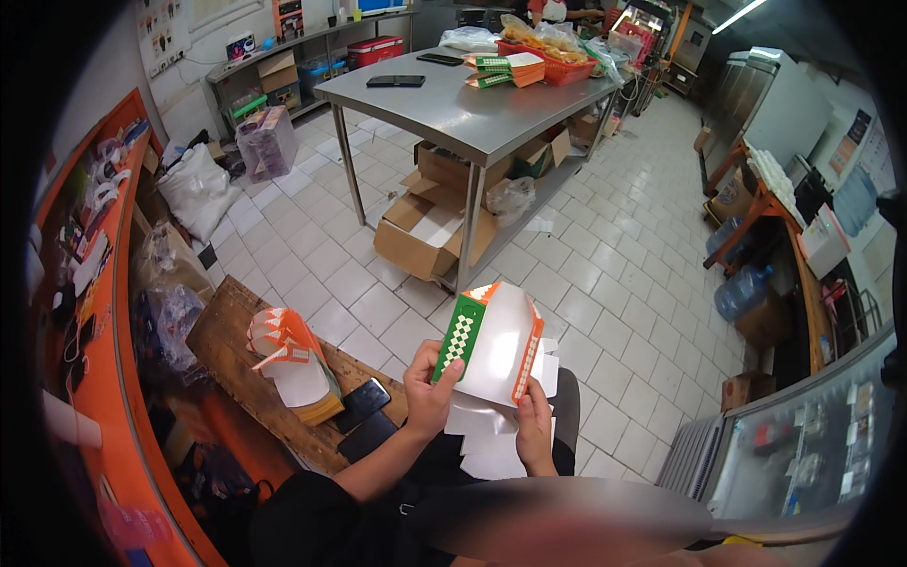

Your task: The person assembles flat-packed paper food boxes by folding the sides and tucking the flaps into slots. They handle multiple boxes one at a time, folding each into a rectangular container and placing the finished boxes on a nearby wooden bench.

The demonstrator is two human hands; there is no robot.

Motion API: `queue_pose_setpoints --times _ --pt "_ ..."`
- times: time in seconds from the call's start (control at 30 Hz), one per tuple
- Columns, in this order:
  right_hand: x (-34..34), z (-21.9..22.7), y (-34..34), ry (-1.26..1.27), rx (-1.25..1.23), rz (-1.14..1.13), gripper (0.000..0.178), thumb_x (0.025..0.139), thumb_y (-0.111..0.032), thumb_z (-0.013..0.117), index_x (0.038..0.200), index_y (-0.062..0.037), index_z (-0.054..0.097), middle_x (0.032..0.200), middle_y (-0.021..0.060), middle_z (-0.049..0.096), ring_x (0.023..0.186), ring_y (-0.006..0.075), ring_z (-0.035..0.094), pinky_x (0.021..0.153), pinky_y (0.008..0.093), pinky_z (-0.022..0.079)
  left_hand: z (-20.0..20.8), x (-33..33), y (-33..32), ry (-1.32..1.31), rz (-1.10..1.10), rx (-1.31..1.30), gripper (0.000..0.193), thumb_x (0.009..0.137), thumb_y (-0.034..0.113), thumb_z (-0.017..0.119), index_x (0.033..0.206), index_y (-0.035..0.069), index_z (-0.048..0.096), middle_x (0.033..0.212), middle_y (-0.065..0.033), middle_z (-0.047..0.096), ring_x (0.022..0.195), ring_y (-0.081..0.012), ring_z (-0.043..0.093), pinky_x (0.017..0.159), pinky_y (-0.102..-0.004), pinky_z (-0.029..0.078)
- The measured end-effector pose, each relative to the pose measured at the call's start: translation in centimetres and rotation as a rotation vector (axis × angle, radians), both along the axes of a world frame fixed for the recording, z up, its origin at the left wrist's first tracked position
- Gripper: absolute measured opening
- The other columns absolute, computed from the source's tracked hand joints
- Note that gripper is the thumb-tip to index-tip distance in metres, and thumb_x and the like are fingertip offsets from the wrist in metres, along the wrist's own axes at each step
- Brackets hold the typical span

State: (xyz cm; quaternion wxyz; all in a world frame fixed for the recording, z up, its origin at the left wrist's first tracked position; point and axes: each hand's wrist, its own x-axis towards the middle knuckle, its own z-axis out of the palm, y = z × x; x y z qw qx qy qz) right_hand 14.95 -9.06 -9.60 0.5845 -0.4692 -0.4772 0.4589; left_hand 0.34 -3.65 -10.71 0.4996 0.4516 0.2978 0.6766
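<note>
White-tiled kitchen floor point(605, 283), head view: left hand point(427, 389) pinches the green-checkered edge of a half-folded white paper carton point(496, 342), right hand point(532, 425) grips its lower orange edge, over the lap. Stack of folded orange-white cartons point(291, 364) sits on the wooden board point(227, 331); flat white blanks point(487, 439) remain underneath, so work looks partway.

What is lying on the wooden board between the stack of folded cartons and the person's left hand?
In the head view, two dark phones lie between the carton stack and the left hand.
</note>
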Motion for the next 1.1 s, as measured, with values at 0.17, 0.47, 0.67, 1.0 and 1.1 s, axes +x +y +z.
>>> queue_pose_setpoints --times 0.17,0.47,0.67,1.0,1.1 --pt "-0.1 -1.0 -0.4 0.034 -0.003 -0.027 0.045 0.097 -0.032 0.038 0.12 0.0053 0.049 0.109 0.0103 0.057 0.105 0.0152 0.049 0.094 0.0269 0.035 -0.1 0.7 -0.7 -0.031 -0.075 -0.12 0.015 0.089 0.009 0.057 0.082 0.007 0.043 0.084 0.0002 0.048 0.076 -0.0047 0.042 0.072 -0.0207 0.036" --pt "1.2 -1.6 -0.7 0.027 -0.059 -0.045 0.041 0.097 -0.031 0.04 0.114 0.0036 0.053 0.103 0.0077 0.059 0.099 0.0133 0.051 0.09 0.0253 0.037 -2.7 1.1 -0.6 -0.076 -0.189 -0.232 0.017 0.09 0.017 0.052 0.099 0.004 0.049 0.091 -0.0028 0.056 0.08 -0.0067 0.052 0.075 -0.0226 0.043" --pt "1.3 -2.1 -0.8 0.091 -0.087 -0.055 0.038 0.097 -0.03 0.041 0.111 0.0032 0.054 0.101 0.0069 0.059 0.097 0.0129 0.051 0.089 0.0252 0.037 -2.6 1.3 -0.7 -0.072 -0.209 -0.267 0.024 0.09 0.02 0.051 0.106 0.002 0.05 0.095 -0.0036 0.058 0.084 -0.008 0.054 0.078 -0.0234 0.043" --pt "1.2 -2.2 -1.0 0.063 0.002 -0.133 0.024 0.094 -0.018 0.051 0.103 0.0024 0.059 0.097 0.0047 0.061 0.092 0.0095 0.052 0.084 0.024 0.04 -2.6 0.6 0.1 -0.074 -0.47 -0.462 0.028 0.084 0.011 0.053 0.109 -0.002 0.054 0.099 -0.0047 0.06 0.088 -0.0089 0.054 0.08 -0.0236 0.042" --pt "1.5 -2.6 -0.9 0.018 0.056 -0.202 0.02 0.092 -0.015 0.054 0.099 0.0024 0.06 0.09 0.0024 0.06 0.079 0.0072 0.051 0.074 0.0219 0.04 -3.3 0.5 0.5 -0.005 -0.668 -0.589 0.032 0.081 0.009 0.052 0.11 -0.002 0.055 0.102 -0.0069 0.06 0.093 -0.0118 0.056 0.084 -0.0259 0.042"
